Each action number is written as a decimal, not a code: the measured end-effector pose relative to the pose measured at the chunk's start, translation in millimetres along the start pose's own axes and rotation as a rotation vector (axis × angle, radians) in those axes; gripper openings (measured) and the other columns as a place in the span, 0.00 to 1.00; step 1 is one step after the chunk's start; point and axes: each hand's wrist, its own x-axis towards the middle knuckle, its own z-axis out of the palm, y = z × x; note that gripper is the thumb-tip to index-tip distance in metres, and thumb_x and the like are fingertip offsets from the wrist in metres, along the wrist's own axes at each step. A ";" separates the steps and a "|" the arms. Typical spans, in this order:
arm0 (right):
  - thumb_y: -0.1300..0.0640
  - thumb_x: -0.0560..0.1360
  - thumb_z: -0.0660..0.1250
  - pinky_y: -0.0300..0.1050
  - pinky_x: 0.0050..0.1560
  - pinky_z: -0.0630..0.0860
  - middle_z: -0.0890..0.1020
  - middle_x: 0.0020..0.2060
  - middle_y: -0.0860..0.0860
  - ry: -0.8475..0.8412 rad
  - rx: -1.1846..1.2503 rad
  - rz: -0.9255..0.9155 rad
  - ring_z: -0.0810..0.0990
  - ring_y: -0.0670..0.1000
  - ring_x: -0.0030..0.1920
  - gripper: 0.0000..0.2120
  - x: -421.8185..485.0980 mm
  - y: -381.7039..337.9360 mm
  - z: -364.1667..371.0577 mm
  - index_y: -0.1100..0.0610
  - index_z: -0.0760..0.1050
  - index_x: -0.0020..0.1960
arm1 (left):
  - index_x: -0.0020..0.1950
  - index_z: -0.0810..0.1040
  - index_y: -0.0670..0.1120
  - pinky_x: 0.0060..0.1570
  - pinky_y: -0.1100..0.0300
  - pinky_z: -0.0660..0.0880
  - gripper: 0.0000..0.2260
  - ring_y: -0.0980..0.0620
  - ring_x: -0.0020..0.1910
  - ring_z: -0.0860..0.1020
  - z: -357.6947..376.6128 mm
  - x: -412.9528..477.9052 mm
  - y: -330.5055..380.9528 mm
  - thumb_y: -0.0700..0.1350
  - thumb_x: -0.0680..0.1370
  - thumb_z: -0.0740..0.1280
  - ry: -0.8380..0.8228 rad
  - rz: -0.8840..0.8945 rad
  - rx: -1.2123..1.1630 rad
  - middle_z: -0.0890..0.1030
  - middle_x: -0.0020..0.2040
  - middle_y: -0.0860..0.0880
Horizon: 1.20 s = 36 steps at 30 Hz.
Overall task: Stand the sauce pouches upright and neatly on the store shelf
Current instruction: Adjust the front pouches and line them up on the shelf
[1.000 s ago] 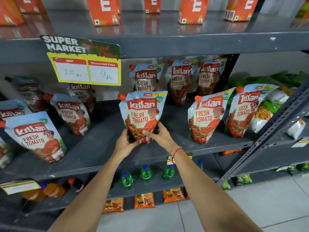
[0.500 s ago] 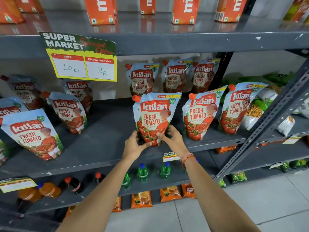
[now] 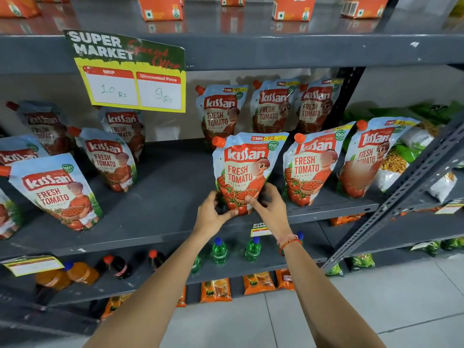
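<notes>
On the grey shelf (image 3: pixel 160 212), near its front edge, a ketchup pouch (image 3: pixel 247 169) stands upright beside two others. Left hand (image 3: pixel 211 217) and right hand (image 3: pixel 270 205) clasp its base, fingers curled around it.

We have a single view, from a camera worn on the person's head, close to a grey metal shelf (image 3: pixel 160 197) and facing it, tilted forward and down. Wide-angle bending curves the shelf edges. Both forearms enter from six o'clock and reach toward centre. The price sign (image 3: pixel 130 71) hangs at eleven o'clock, a slanted rack post (image 3: pixel 401 192) runs at three to four o'clock, and floor tiles (image 3: pixel 389 297) fill five o'clock.
</notes>
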 end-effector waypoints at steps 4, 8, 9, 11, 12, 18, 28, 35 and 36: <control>0.52 0.69 0.75 0.40 0.57 0.72 0.72 0.61 0.51 0.376 -0.030 -0.147 0.73 0.47 0.59 0.31 -26.0 -17.5 18.5 0.58 0.68 0.67 | 0.65 0.71 0.41 0.57 0.66 0.72 0.23 0.50 0.61 0.76 -28.0 -4.1 -4.8 0.40 0.71 0.72 0.013 0.010 -0.120 0.77 0.63 0.45; 0.49 0.73 0.69 0.42 0.58 0.73 0.73 0.59 0.57 0.487 -0.152 -0.330 0.74 0.53 0.59 0.23 -44.8 -34.4 68.0 0.60 0.72 0.61 | 0.57 0.78 0.42 0.46 0.79 0.73 0.13 0.59 0.48 0.80 -86.8 -17.4 -24.9 0.38 0.74 0.70 0.196 0.025 -0.171 0.81 0.51 0.48; 0.49 0.73 0.69 0.40 0.58 0.72 0.73 0.58 0.57 0.446 -0.154 -0.350 0.73 0.52 0.59 0.22 -49.2 -39.6 86.9 0.61 0.72 0.61 | 0.55 0.79 0.42 0.45 0.79 0.73 0.10 0.64 0.45 0.80 -106.6 -22.5 -33.8 0.38 0.74 0.70 0.251 0.036 -0.163 0.82 0.48 0.49; 0.51 0.74 0.69 0.37 0.55 0.72 0.73 0.57 0.55 0.297 -0.145 -0.405 0.73 0.49 0.57 0.19 -57.8 -52.2 128.4 0.59 0.72 0.60 | 0.52 0.80 0.43 0.44 0.77 0.74 0.08 0.67 0.42 0.80 -148.5 -35.0 -54.0 0.39 0.74 0.69 0.369 0.036 -0.160 0.82 0.44 0.51; 0.51 0.74 0.69 0.36 0.53 0.72 0.73 0.56 0.53 0.211 -0.146 -0.422 0.73 0.47 0.56 0.18 -61.6 -58.1 152.8 0.57 0.72 0.60 | 0.52 0.80 0.42 0.44 0.76 0.74 0.07 0.64 0.42 0.80 -171.2 -41.7 -66.3 0.39 0.75 0.69 0.434 0.029 -0.157 0.82 0.43 0.50; 0.46 0.70 0.72 0.49 0.58 0.76 0.71 0.59 0.47 -0.295 -0.177 -0.204 0.72 0.46 0.58 0.29 -62.6 -75.7 267.8 0.53 0.67 0.68 | 0.49 0.78 0.44 0.51 0.53 0.74 0.03 0.48 0.46 0.79 -270.9 -66.9 -115.3 0.41 0.76 0.67 0.694 -0.119 -0.095 0.80 0.45 0.49; 0.56 0.67 0.76 0.50 0.67 0.72 0.77 0.63 0.50 -0.501 -0.080 -0.016 0.75 0.47 0.63 0.34 -44.5 -81.0 350.9 0.52 0.65 0.69 | 0.65 0.71 0.42 0.65 0.46 0.72 0.28 0.47 0.60 0.77 -326.5 -24.3 -173.3 0.42 0.68 0.75 0.012 -0.131 -0.055 0.79 0.62 0.43; 0.55 0.67 0.76 0.47 0.62 0.76 0.81 0.58 0.51 -0.372 -0.022 0.000 0.79 0.48 0.58 0.25 -50.7 -62.4 314.3 0.52 0.70 0.61 | 0.64 0.72 0.42 0.61 0.56 0.73 0.25 0.49 0.58 0.78 -295.3 -22.5 -154.7 0.41 0.69 0.74 -0.049 -0.033 -0.039 0.80 0.60 0.44; 0.55 0.68 0.76 0.46 0.62 0.76 0.81 0.58 0.51 -0.362 -0.026 0.011 0.79 0.48 0.58 0.25 -51.0 -62.0 307.9 0.53 0.70 0.61 | 0.65 0.72 0.42 0.60 0.58 0.72 0.25 0.50 0.58 0.77 -290.4 -22.5 -151.3 0.41 0.70 0.74 -0.063 -0.029 -0.042 0.80 0.60 0.44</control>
